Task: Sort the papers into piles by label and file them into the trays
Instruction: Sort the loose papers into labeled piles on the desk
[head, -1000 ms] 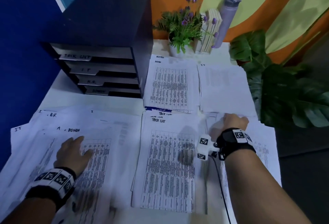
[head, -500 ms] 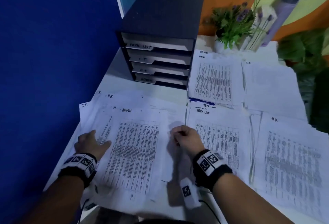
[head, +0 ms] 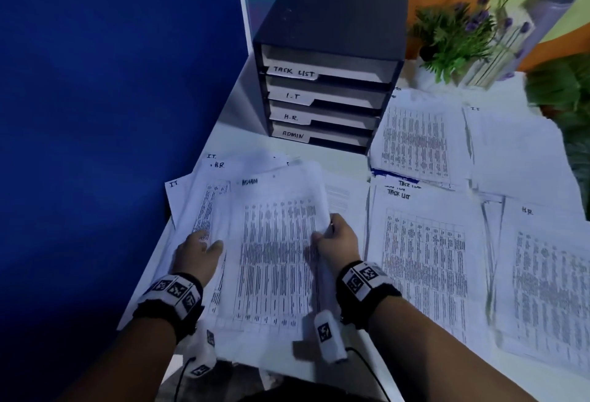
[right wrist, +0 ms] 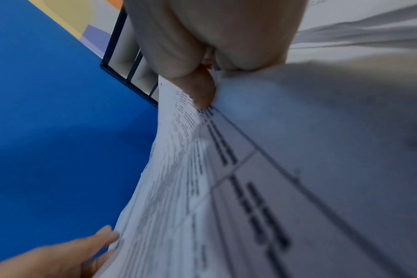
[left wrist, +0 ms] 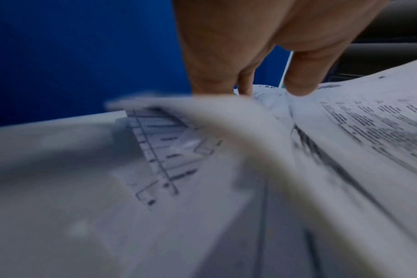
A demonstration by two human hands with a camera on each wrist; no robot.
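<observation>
A loose unsorted heap of printed sheets (head: 204, 197) lies at the table's near left, with corners marked IT and H.R. On top is a sheet marked ADMIN (head: 274, 242). My right hand (head: 324, 235) pinches its right edge between thumb and fingers and holds that edge raised; the pinch shows close up in the right wrist view (right wrist: 207, 86). My left hand (head: 201, 250) lies flat on the heap at the sheet's left edge, its fingers (left wrist: 226, 71) straight. The dark tray unit (head: 332, 18) stands behind, its shelves labelled TASK LIST, I.T, H.R., ADMIN.
Sorted piles lie to the right: ADMIN (head: 415, 143), IT (head: 517, 152), TASK LIST (head: 424, 258), H.R. (head: 549, 290). A blue partition (head: 95, 114) borders the table's left edge. A potted plant (head: 453, 37) and a bottle (head: 542, 8) stand at the back right.
My right hand came from the H.R. pile on the right over to the unsorted heap, took the ADMIN sheet's right edge and raised it. The left hand stayed on the heap.
</observation>
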